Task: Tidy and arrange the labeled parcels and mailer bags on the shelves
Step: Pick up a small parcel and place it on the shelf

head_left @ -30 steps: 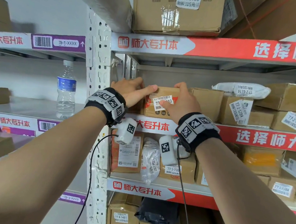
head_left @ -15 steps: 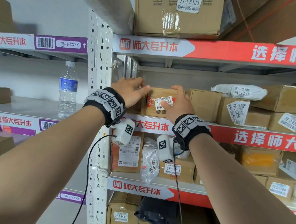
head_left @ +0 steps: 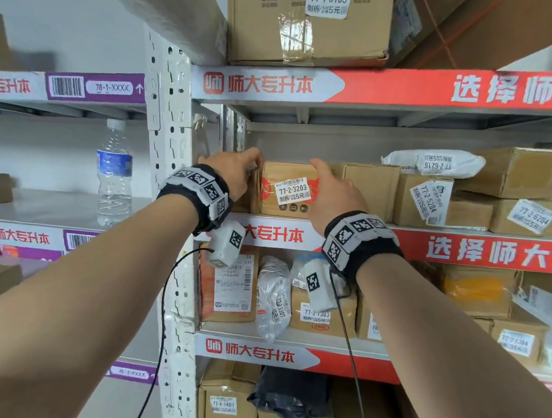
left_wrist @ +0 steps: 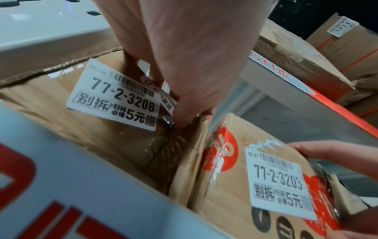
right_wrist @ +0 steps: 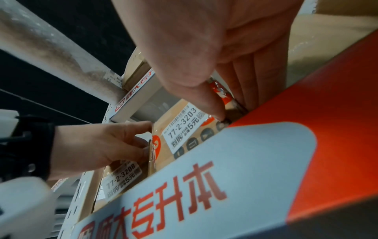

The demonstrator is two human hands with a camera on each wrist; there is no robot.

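Note:
A small brown box labelled 77-2-3203 (head_left: 287, 190) (left_wrist: 266, 177) (right_wrist: 184, 127) stands at the left end of the middle shelf (head_left: 459, 249). My right hand (head_left: 334, 193) (right_wrist: 194, 48) grips its right edge, thumb on the front and fingers in the gap beside the neighbouring carton (head_left: 369, 188). To its left stands the box labelled 77-2-3208 (left_wrist: 114, 97) (right_wrist: 120, 181), mostly hidden by my wrist in the head view. My left hand (head_left: 235, 170) (left_wrist: 184, 64) (right_wrist: 92, 145) curls its fingers into the seam between the two boxes, on the right edge of 77-2-3208.
A white perforated shelf post (head_left: 169, 137) stands just left of my left hand. A water bottle (head_left: 113, 173) is on the neighbouring rack. A white mailer bag (head_left: 432, 162) lies on cartons to the right. A large carton (head_left: 308, 23) sits above, and more parcels (head_left: 228, 286) fill the shelf below.
My left hand slid off the top of box 77-2-3203 to the seam at its left. My right hand shifted right off the label, which now shows in full.

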